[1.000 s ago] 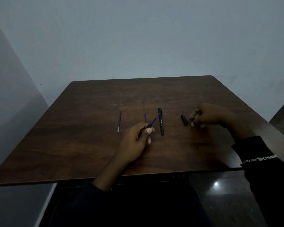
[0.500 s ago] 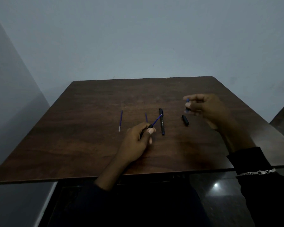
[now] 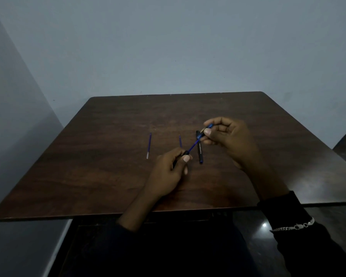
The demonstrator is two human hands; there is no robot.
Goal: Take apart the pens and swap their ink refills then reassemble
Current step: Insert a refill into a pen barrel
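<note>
Left of the black pen body (image 3: 199, 148), two loose blue refills (image 3: 148, 145) (image 3: 180, 141) lie on the table (image 3: 108, 166). The left hand (image 3: 169, 168) pinches a barrel with a third refill (image 3: 192, 147) protruding. The right hand (image 3: 226, 136) clamps a small blue piece (image 3: 209, 127). The body's white print is unreadable.

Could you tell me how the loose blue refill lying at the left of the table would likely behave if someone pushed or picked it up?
The loose blue refill is a thin round tube lying flat on the smooth table, so it would probably roll if nudged sideways. It looks very light, and being so slender it may flex slightly and be fiddly to pinch.
</note>
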